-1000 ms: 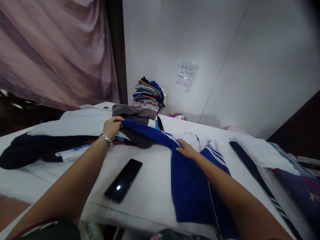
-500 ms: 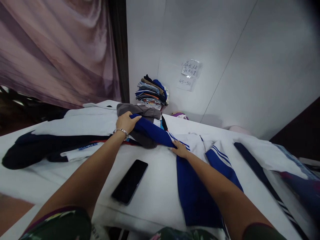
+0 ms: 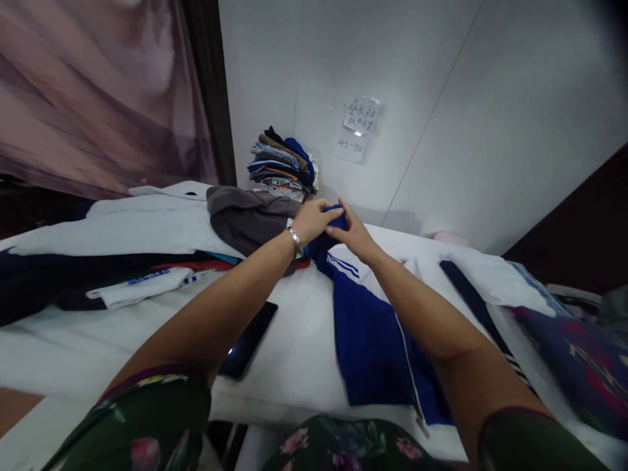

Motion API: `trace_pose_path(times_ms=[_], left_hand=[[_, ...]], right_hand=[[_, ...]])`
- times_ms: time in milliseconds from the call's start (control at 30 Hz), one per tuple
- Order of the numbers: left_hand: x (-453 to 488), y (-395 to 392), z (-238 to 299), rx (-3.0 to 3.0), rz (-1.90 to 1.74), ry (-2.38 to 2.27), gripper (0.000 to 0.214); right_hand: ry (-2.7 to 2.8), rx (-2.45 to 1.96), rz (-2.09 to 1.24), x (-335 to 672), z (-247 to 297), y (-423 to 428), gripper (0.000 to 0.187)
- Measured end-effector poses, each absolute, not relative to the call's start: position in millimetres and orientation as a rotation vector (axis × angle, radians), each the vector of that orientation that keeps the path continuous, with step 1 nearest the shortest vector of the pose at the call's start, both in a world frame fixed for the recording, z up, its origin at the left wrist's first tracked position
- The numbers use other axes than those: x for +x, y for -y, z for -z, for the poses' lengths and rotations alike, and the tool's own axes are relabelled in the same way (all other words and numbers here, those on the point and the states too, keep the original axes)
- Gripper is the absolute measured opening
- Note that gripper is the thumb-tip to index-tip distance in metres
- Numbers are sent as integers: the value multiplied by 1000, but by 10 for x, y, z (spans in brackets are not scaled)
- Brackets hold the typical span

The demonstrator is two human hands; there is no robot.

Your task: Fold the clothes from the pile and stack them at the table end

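Note:
A blue and white zip jacket [image 3: 367, 347] lies on the white-covered table, its body toward me and striped shoulder behind. My left hand [image 3: 312, 221], a bracelet at its wrist, pinches the blue sleeve at the far side of the jacket. Close beside it, my right hand [image 3: 360, 237] curls its thumb and fingers round the same bunched blue cloth. The hands nearly touch, and the sleeve's end is partly hidden between them. Under my left forearm, a black phone [image 3: 250, 343] is partly covered.
A grey garment [image 3: 248, 212] and white clothes [image 3: 132, 226] lie spread at the left. Folded clothes form a stack [image 3: 282, 163] against the wall, near paper notes [image 3: 362, 118]. More clothing, including a white garment [image 3: 505, 278] and a dark patterned one [image 3: 574, 366], lies at the right.
My left hand has moved right and my right hand up beside it, so the stretched sleeve is now bunched between them. The view has shifted slightly.

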State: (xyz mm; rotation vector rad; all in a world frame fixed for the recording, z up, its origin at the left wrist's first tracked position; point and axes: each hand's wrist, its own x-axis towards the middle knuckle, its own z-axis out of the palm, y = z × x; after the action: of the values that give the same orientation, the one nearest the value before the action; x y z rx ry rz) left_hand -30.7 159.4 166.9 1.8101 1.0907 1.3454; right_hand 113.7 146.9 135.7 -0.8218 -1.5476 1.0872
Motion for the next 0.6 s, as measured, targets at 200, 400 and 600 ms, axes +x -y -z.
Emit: trace_pose_path(times_ms=[200,400,600], left_hand=[[-161,-1330,-1200,1705,-1373,-1104,33],[-41,-750,-73,1641,-610,-1438,45],[168,-420,161,1618,-384,-1410,52]], right_hand=[[1148,-844,-1129,1528,-1475,-1649,25],[929,-788,-1077,2197,-1666,-1822,13],[908,-796,-1053,2613,-1661,-1865,11]])
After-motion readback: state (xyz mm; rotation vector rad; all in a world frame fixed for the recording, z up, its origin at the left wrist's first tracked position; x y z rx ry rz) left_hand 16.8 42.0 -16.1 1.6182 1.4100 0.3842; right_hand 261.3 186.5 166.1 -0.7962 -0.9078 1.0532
